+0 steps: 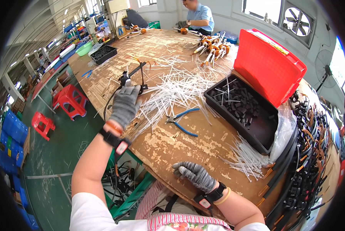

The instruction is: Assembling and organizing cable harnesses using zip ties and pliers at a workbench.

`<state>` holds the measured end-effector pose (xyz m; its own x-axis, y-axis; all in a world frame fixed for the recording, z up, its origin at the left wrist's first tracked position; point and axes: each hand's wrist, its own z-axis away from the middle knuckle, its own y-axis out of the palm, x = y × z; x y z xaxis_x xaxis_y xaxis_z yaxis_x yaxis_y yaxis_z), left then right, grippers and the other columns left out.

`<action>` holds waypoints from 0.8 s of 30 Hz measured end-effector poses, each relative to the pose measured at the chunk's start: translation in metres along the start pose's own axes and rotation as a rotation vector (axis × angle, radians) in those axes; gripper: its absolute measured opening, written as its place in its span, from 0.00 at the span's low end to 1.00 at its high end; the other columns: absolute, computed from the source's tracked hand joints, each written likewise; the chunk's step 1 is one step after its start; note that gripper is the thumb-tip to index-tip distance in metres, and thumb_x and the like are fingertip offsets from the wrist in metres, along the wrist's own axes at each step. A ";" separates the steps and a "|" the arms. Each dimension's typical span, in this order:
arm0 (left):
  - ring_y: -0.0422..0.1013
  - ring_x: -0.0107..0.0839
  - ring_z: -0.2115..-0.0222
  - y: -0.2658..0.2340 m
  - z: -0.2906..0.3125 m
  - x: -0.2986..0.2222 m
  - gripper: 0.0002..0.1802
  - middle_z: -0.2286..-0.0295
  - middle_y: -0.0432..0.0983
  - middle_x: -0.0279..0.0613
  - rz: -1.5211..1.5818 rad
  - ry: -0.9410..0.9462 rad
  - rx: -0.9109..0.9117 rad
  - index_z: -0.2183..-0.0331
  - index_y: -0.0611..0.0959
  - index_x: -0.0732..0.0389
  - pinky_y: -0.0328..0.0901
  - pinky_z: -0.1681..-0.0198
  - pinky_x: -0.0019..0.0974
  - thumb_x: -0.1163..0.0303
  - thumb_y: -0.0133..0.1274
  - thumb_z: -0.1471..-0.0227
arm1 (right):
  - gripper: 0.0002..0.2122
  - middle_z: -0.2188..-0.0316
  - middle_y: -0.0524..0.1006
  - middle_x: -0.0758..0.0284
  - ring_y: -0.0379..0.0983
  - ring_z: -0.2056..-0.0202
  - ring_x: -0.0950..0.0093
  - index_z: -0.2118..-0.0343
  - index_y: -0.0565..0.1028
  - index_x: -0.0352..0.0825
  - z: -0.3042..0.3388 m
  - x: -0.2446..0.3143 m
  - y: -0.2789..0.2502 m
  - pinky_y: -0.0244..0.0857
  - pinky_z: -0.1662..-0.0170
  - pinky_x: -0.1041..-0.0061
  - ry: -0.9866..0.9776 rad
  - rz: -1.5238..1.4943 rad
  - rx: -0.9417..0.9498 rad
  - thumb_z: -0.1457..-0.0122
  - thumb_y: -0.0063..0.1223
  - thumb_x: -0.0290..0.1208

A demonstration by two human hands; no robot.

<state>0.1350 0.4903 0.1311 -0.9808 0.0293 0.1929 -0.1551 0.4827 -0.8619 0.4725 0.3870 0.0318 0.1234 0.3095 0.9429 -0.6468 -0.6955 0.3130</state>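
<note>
My left hand (125, 106), in a grey knit glove, reaches over the table's left side, its fingers closed around the near part of a black cable harness (135, 70) with black fittings and thin orange wire ends. The fingers cover part of their grip. Cable from the harness hangs over the table edge. White cable ties (176, 86) lie in a loose heap right beside this hand. My right hand (195, 176), gloved the same way, is at the near table edge with fingers curled together and nothing visible in them. Blue-handled cutters (185, 122) lie between the hands.
A black tray (240, 125) of short black tubes stands at right, beside a red crate (269, 65). Cable ties (245, 158) and bundled black cables (307, 154) lie nearer. Copper-coloured coils (215, 50) lie far off, near a person (200, 19). Red stools (71, 101) stand left.
</note>
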 end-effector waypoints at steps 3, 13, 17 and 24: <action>0.65 0.43 0.52 0.065 -0.043 0.005 0.30 0.57 0.70 0.45 -0.269 0.024 -0.051 0.48 0.71 0.60 0.54 0.45 0.49 0.61 0.52 0.53 | 0.13 0.62 0.78 0.69 0.71 0.60 0.81 0.51 0.73 0.30 0.001 -0.005 -0.005 0.65 0.52 0.79 0.009 -0.038 -0.002 0.34 0.45 0.31; 0.63 0.43 0.46 0.155 -0.058 0.056 0.17 0.52 0.69 0.45 -0.435 -0.248 0.233 0.52 0.76 0.51 0.62 0.53 0.53 0.68 0.42 0.43 | 0.15 0.65 0.76 0.70 0.70 0.65 0.84 0.49 0.71 0.30 -0.007 -0.005 -0.014 0.67 0.62 0.84 0.055 -0.228 0.052 0.33 0.42 0.34; 0.67 0.42 0.55 0.115 -0.052 0.041 0.18 0.58 0.71 0.44 -0.372 -0.188 0.071 0.55 0.77 0.53 0.61 0.54 0.49 0.65 0.51 0.50 | 0.15 0.64 0.76 0.70 0.70 0.65 0.84 0.49 0.71 0.31 -0.006 -0.004 -0.018 0.68 0.61 0.84 0.069 -0.265 0.040 0.33 0.43 0.34; 0.68 0.46 0.59 -0.036 -0.002 0.022 0.25 0.63 0.73 0.47 -0.138 -0.081 -0.317 0.60 0.76 0.60 0.61 0.53 0.48 0.68 0.61 0.66 | 0.15 0.61 0.77 0.70 0.71 0.64 0.83 0.48 0.71 0.32 -0.005 -0.004 -0.015 0.68 0.58 0.82 0.044 -0.279 0.044 0.33 0.43 0.33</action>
<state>0.1193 0.4758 0.1670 -0.9614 -0.1184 0.2484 -0.2545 0.7255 -0.6395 0.4775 0.3993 0.0227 0.2590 0.5200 0.8139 -0.5589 -0.6066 0.5654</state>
